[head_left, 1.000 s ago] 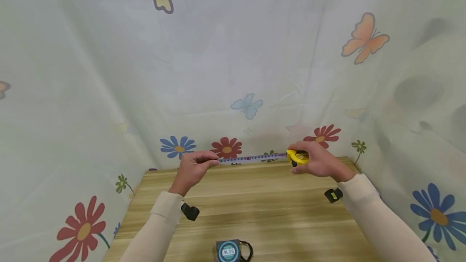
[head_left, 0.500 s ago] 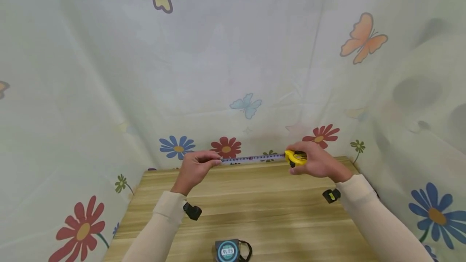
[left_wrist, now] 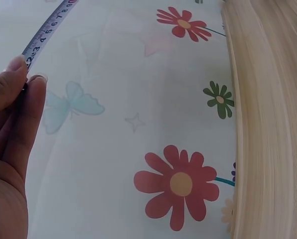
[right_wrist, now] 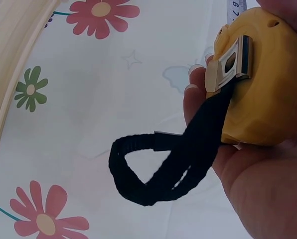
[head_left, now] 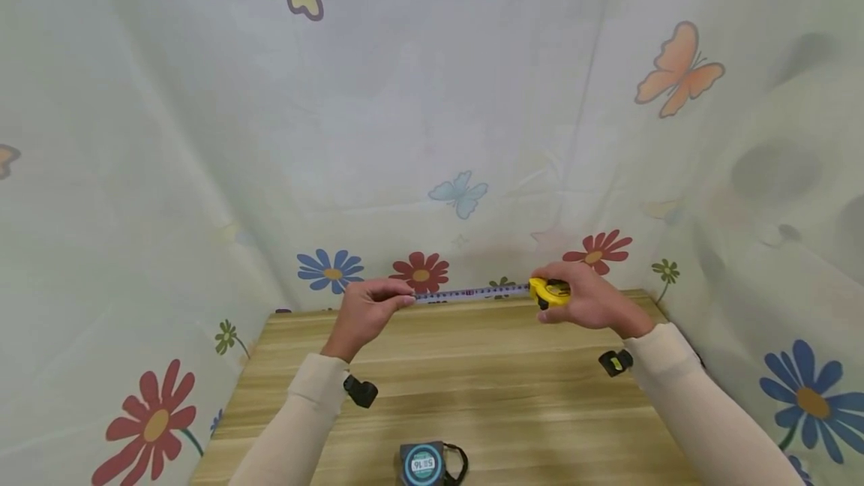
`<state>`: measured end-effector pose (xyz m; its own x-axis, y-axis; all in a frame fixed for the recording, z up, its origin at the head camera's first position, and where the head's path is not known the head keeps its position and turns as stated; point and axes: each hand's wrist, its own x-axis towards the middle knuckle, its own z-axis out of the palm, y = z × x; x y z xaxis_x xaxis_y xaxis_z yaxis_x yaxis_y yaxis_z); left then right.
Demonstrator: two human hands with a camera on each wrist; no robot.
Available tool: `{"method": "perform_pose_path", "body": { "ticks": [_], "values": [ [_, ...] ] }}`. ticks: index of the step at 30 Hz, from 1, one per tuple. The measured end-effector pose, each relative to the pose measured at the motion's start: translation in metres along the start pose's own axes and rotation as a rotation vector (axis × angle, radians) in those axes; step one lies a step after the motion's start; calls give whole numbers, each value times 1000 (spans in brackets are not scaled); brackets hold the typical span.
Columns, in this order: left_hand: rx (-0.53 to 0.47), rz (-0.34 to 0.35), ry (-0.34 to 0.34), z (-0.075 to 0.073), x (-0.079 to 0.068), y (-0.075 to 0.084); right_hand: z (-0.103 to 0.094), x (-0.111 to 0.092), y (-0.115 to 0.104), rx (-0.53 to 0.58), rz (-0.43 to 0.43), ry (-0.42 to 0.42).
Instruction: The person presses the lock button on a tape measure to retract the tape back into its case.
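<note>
My right hand (head_left: 590,300) grips a yellow tape measure (head_left: 553,293) in the head view, thumb below and fingers over the top. From its case a white blade (head_left: 479,293) runs left, nearly level, above the table's far edge. Thumb and fingertips of my left hand (head_left: 364,312) pinch the blade's free end. In the left wrist view, low numbers on the blade (left_wrist: 46,32) show just beyond the left thumb; its very tip is hidden by the fingers. A black strap (right_wrist: 198,129) hangs from the yellow case (right_wrist: 268,74) in the right wrist view.
A grey tape measure (head_left: 423,463) with a blue ring and a black wrist loop lies near the front of the wooden table (head_left: 486,373). White cloth (head_left: 405,111) printed with flowers and butterflies closes off the back and both sides.
My left hand has moved slightly right, toward the case, and the stretch of blade showing between the hands is a little shorter. The right hand stays almost in place.
</note>
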<state>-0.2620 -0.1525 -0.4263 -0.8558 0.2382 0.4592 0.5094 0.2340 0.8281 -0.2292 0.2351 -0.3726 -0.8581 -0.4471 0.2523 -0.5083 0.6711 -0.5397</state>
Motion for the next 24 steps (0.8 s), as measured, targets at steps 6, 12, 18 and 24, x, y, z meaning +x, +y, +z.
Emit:
{"method": "perform_pose_path", "body": {
  "ticks": [6,12,18,24],
  "values": [
    [-6,0,-1,2,0,0,1,1,0,-1,-1,-3],
    [18,13,-3,5,1,1,1,1,-2,0,0,-6],
    [0,28,-19,8,0,2,1,0,-3,9,-3,-15],
    [-9,44,-12,10,1,3,1,-1,-5,21,-11,-14]
  ]
}}
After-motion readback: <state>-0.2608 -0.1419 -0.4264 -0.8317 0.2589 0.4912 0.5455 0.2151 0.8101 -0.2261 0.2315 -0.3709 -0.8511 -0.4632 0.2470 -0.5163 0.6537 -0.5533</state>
